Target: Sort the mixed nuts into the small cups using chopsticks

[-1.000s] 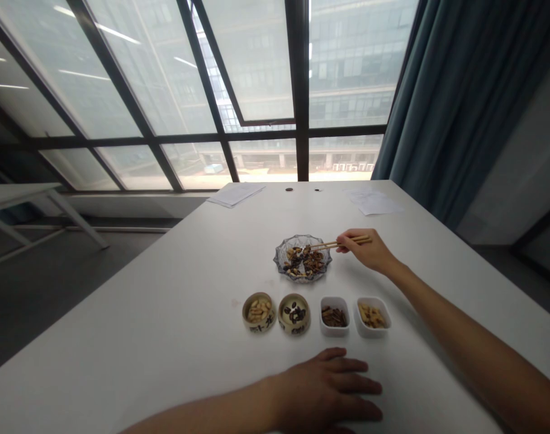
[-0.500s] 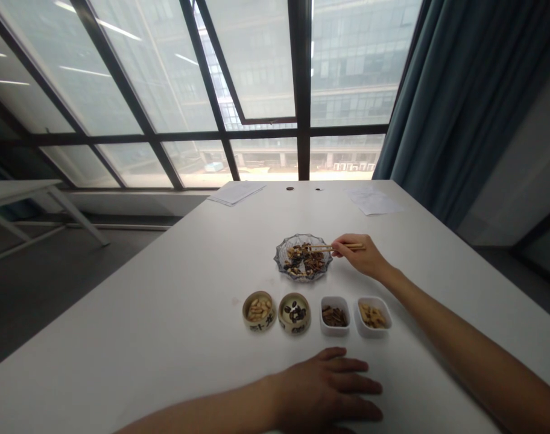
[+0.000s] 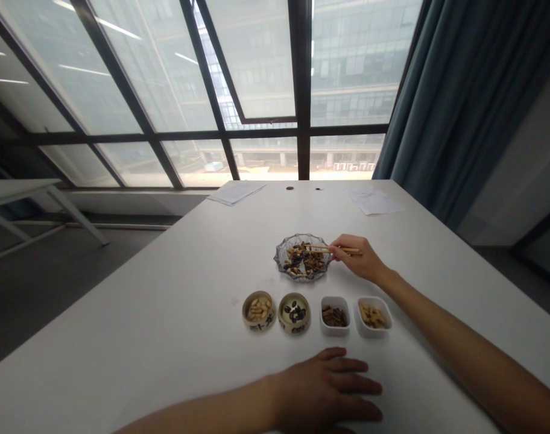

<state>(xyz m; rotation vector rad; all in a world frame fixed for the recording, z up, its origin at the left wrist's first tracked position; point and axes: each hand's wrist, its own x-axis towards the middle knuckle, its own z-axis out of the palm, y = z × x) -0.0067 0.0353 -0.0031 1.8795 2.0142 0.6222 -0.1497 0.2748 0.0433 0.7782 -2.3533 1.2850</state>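
Note:
A glass dish [image 3: 280, 260] of mixed nuts and seeds sits mid-table. My right hand [image 3: 359, 259] is closed on a pair of wooden chopsticks [image 3: 333, 248], whose tips reach over the dish's contents. In front of the dish stand a row of small bowls: a round one with pale nuts [image 3: 259, 311], a round one with dark seeds [image 3: 293, 313], a white square one with brown pieces [image 3: 334, 316] and a white square one with yellowish pieces [image 3: 372, 316]. My left hand [image 3: 330, 390] lies flat on the white table [image 3: 166, 313] near its front edge, fingers stretched out, holding nothing.
Sheets of paper lie at the table's far left [image 3: 236, 192] and far right [image 3: 374, 202]. Large windows stand behind, a teal curtain [image 3: 460, 102] hangs at the right, and another white table [image 3: 22, 193] is at the left.
My right hand has dropped slightly and shifted left, bringing the chopstick tips further over and lower into the glass dish. My left hand has stayed put.

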